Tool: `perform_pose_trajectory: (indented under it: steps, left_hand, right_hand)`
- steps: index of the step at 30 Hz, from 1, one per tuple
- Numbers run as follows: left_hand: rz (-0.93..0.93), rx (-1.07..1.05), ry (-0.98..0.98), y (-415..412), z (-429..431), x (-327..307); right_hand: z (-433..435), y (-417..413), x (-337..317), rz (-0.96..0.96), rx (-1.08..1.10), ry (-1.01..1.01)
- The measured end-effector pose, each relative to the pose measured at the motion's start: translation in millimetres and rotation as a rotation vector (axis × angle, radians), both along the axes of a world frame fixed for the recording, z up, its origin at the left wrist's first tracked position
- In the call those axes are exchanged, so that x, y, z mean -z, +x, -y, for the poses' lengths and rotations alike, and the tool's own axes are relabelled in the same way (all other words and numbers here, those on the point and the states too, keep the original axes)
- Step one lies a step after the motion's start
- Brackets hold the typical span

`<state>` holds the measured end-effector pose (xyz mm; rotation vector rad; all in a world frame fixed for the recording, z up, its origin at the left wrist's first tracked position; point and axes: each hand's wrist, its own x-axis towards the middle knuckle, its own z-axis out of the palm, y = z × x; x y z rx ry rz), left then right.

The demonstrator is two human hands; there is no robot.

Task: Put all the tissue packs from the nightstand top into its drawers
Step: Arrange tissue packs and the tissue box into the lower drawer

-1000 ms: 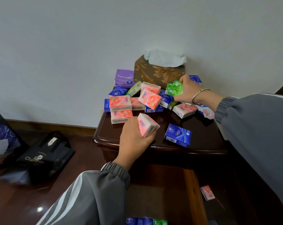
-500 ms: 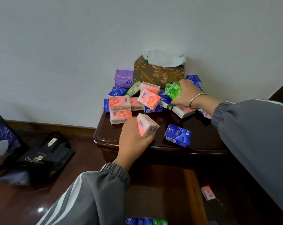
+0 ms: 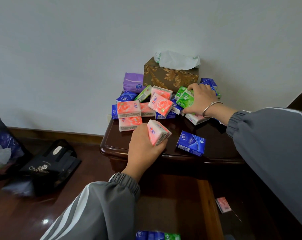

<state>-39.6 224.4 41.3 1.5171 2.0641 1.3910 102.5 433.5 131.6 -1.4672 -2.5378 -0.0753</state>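
The left hand [image 3: 143, 148] grips a pink pack [image 3: 158, 132] at the nightstand's [image 3: 216, 135] front edge, beside a lone blue pack [image 3: 191, 142]. The right hand [image 3: 201, 100] curls round a green pack [image 3: 185, 99] at the back, near the gold tissue box [image 3: 171, 77], amid a heap of packs [image 3: 129, 110].

Pink pack [image 3: 158, 132] in L hand [image 3: 143, 150]

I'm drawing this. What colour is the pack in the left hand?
The pack is pink and white; head view.
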Motion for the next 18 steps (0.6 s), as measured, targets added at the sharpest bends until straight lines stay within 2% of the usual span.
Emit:
perform_pose_trajectory:
  steps: [6,11,18]
  left_hand:
    - [-0.007,-0.004,-0.006,-0.5,-0.2,0.9]
    - [-0.011,-0.015,0.008,0.2,0.1,-0.8]
    - [-0.007,-0.018,0.012,0.3,-0.4,-1.9]
  right_hand:
    - [3.1,-0.6,5.5,-0.161,0.027,-0.100]
    - [5.7,0.6,6.7,-0.156,0.086,-0.103]
    - [15.5,3.7,2.6,-0.336,-0.001,-0.106]
